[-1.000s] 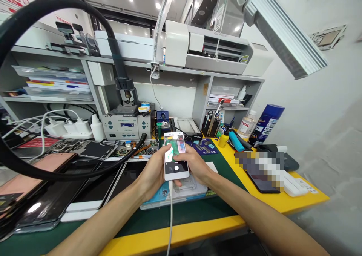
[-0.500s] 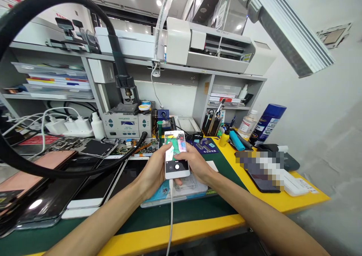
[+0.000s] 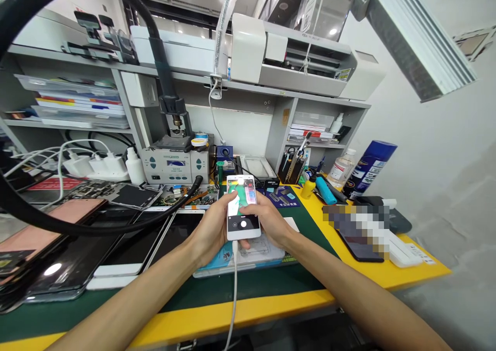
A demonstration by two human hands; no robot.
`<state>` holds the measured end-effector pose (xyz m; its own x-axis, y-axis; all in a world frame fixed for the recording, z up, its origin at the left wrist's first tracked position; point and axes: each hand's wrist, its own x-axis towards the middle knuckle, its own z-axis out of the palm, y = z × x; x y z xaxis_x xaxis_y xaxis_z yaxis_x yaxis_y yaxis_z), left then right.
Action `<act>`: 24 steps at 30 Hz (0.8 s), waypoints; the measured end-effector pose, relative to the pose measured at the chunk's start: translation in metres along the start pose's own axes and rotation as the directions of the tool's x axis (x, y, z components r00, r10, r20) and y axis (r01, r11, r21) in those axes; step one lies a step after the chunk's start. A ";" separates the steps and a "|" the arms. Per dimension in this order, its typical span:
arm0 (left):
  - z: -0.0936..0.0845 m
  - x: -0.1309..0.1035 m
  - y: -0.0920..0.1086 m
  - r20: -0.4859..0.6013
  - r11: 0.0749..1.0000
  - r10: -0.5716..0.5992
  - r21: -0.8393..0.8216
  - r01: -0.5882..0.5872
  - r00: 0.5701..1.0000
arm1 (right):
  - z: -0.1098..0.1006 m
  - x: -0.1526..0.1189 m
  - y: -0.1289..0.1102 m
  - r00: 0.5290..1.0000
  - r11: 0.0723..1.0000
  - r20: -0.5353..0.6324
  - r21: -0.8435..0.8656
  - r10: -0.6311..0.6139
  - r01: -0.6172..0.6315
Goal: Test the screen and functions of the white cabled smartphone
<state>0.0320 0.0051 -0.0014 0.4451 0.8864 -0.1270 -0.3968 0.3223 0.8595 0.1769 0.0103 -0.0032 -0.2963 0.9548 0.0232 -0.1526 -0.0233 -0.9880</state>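
Observation:
A white smartphone (image 3: 243, 227) is held upright between my two hands over the bench. Its lit screen has a camera view with a round white button near the bottom. My left hand (image 3: 213, 219) wraps the phone's left edge, thumb at the glass. On the other edge, my right hand (image 3: 271, 219) grips it, with its thumb over the lower part of the picture. A white cable (image 3: 234, 284) runs from the phone's bottom end down past the bench edge. Beneath the hands lies a clear and blue plastic case (image 3: 248, 260), partly covered.
Several phones and screens (image 3: 124, 253) lie on the left under a thick black hose (image 3: 155, 41). A grey rework station (image 3: 174, 166) stands behind. To the right are a blue spray can (image 3: 370, 167), a clear bottle (image 3: 341, 169) and a dark phone (image 3: 360, 245) on the yellow border.
The camera view has shifted slightly. Both hands keep their grip on the phone, and the right thumb sits a little higher on the screen.

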 end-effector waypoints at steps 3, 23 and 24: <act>0.000 0.000 0.000 -0.004 1.000 -0.007 0.001 0.007 1.000 | 0.001 0.000 -0.001 1.000 1.000 -0.012 -0.015 -0.007 0.006; -0.001 -0.002 0.000 0.006 0.999 0.006 0.039 -0.006 1.000 | 0.001 -0.001 -0.002 0.999 1.000 0.033 -0.029 0.001 0.000; 0.000 -0.002 0.001 0.005 0.999 0.005 0.040 -0.005 1.000 | 0.001 -0.001 -0.001 0.999 1.000 0.033 -0.031 0.000 0.001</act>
<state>0.0306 0.0040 -0.0009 0.4469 0.8865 -0.1204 -0.3670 0.3044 0.8790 0.1765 0.0089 -0.0018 -0.3277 0.9444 0.0280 -0.1233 -0.0134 -0.9923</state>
